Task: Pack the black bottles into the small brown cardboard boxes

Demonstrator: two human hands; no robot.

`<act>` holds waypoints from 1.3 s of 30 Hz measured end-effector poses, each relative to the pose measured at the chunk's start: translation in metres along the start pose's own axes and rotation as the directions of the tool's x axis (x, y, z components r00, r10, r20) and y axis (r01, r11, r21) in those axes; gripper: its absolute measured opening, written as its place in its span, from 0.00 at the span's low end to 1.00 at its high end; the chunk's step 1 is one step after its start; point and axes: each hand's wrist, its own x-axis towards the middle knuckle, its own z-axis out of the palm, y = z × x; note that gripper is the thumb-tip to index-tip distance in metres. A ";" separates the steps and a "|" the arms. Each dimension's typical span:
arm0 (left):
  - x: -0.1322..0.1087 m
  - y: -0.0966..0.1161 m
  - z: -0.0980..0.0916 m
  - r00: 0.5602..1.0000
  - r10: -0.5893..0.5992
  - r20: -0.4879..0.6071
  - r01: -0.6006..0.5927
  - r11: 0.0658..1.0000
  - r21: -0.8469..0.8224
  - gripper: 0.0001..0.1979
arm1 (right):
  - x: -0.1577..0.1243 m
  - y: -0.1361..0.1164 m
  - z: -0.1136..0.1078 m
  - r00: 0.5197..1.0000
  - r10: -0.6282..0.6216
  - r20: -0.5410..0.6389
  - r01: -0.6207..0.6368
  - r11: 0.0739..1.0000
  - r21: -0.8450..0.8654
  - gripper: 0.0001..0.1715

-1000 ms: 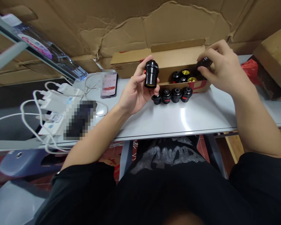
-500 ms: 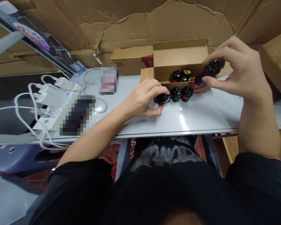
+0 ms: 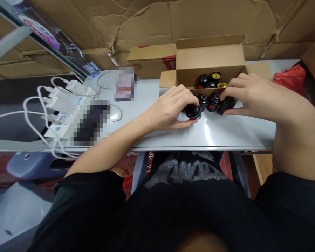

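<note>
My left hand (image 3: 170,110) rests on the white table (image 3: 225,131), fingers curled round a black lamp socket (image 3: 193,112) standing at the left end of a short row. My right hand (image 3: 254,98) pinches another black lamp socket (image 3: 227,104) at the row's right end, lying on the table. Two more black sockets (image 3: 209,102) stand between them. Right behind the row is an open cardboard box (image 3: 210,59) holding several black and brass-lined sockets (image 3: 212,79).
A closed cardboard carton (image 3: 149,61) lies left of the box. White chargers and cables (image 3: 60,105) and blurred phones (image 3: 90,122) fill the table's left part. A red plastic bag (image 3: 290,77) sits at the right. Crumpled cardboard lines the back wall.
My left hand lowered its socket to the table at the row's left end. My right hand carried its socket down from above the box to the row's right end.
</note>
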 end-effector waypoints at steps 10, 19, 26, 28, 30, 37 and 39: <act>0.059 0.039 0.025 0.962 0.171 0.214 -0.198 0.974 0.113 0.24 | -0.008 0.006 -0.028 0.886 0.180 -0.428 -0.193 0.981 0.014 0.10; 0.133 0.037 0.101 0.872 0.316 0.374 -0.432 0.855 0.287 0.20 | -0.005 0.042 -0.021 0.732 0.370 -0.572 -0.377 0.919 0.112 0.06; 0.140 0.013 0.106 0.918 0.286 0.274 -0.344 0.919 0.193 0.26 | -0.001 0.043 -0.021 0.824 0.327 -0.463 -0.362 0.932 0.015 0.12; 0.139 0.014 0.105 0.906 0.312 0.287 -0.378 0.901 0.213 0.24 | 0.000 0.045 -0.018 0.870 0.310 -0.383 -0.340 0.940 -0.012 0.14; 0.137 0.017 0.105 0.899 0.324 0.293 -0.392 0.895 0.214 0.23 | 0.001 0.047 -0.016 0.889 0.348 -0.297 -0.362 0.932 0.009 0.14; 0.145 0.008 0.054 0.977 0.206 0.061 -0.207 0.978 0.011 0.21 | -0.002 0.065 -0.013 0.919 0.378 -0.116 -0.371 0.925 0.076 0.07; 0.154 -0.007 0.021 0.991 0.133 -0.021 -0.134 0.990 -0.046 0.15 | -0.002 0.072 -0.011 0.922 0.378 -0.082 -0.369 0.923 0.104 0.13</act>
